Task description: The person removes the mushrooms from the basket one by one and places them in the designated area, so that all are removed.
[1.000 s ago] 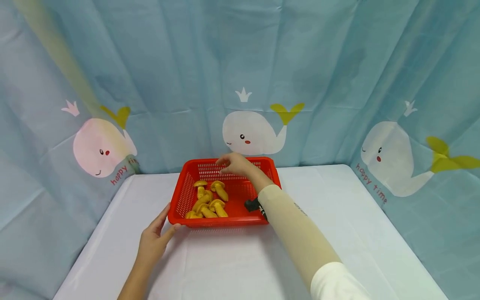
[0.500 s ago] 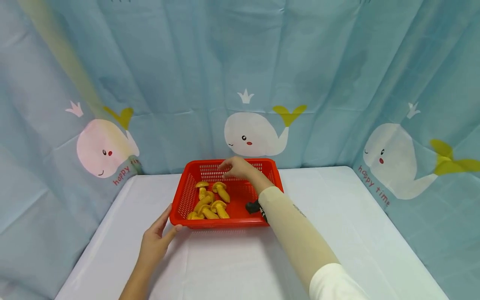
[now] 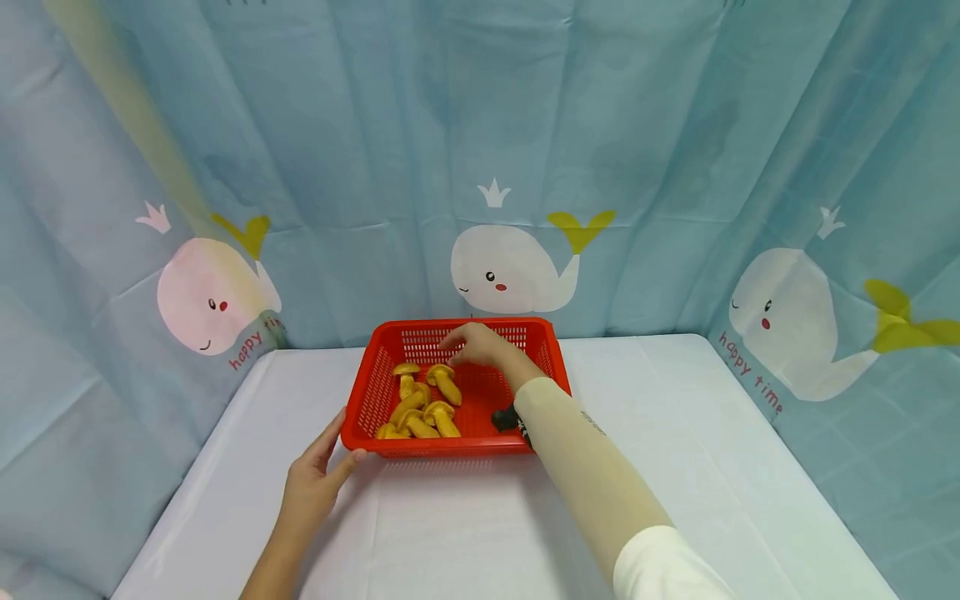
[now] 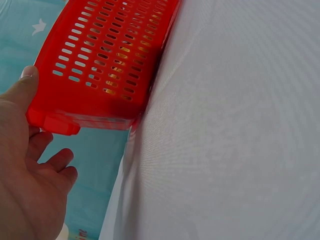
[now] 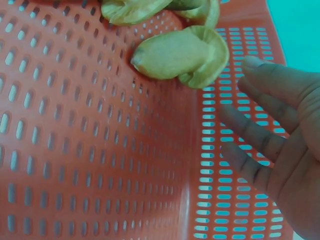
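Note:
A red plastic basket (image 3: 450, 447) with slotted walls stands on the white-covered table, holding several yellow-brown mushrooms (image 3: 422, 425) in its left half. My left hand (image 3: 315, 479) grips the near left corner; in the left wrist view the thumb lies against the rim and the fingers bend under it. My right hand (image 3: 483, 346) is over the back of the basket, fingers loosely bent and nothing between them. In the right wrist view, one mushroom (image 5: 180, 55) lies close to the fingertips of that hand, by the slotted wall.
A small black object (image 3: 506, 418) shows beside the right forearm, over the basket's right half. Behind the white table (image 3: 667, 400) hangs a blue curtain (image 3: 360, 167) printed with whales. More mushrooms (image 5: 135, 10) lie at the top of the right wrist view.
My right hand has lowered slightly into the basket, toward the rear mushroom. The left hand stays at the corner, and the whole view has shifted a little.

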{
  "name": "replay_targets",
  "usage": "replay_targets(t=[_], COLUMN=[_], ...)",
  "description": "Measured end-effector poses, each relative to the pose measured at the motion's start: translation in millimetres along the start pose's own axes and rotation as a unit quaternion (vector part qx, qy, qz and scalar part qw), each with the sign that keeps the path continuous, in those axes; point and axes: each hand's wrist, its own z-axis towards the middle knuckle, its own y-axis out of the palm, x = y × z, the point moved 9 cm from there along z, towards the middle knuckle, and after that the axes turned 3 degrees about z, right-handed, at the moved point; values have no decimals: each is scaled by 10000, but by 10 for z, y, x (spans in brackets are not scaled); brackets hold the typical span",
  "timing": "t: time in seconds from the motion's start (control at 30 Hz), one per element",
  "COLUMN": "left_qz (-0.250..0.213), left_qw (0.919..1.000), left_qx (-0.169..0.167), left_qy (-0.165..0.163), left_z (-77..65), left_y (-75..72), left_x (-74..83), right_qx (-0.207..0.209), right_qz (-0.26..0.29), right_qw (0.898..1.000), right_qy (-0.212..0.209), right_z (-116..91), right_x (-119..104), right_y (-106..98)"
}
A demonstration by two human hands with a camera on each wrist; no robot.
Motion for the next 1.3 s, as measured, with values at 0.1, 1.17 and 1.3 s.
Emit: replay_targets(t=[0.1, 1.17, 1.3], left_qz=[53, -50, -43], left_qw=[10000, 10000, 10000], left_qx=[-9, -41, -41], left_qy=[-15, -18, -50], left_z=[0, 2, 1], left_y=[0, -7, -6], left_x=[-3, -28, -30], right_qx=[-89, -461, -434], right_qz=[-95, 84, 25], right_qw=[9999, 9985, 9988], right_qy=[-26, 271, 221], right_z=[30, 101, 129], right_x=[10, 83, 117], right_y=[49, 241, 245])
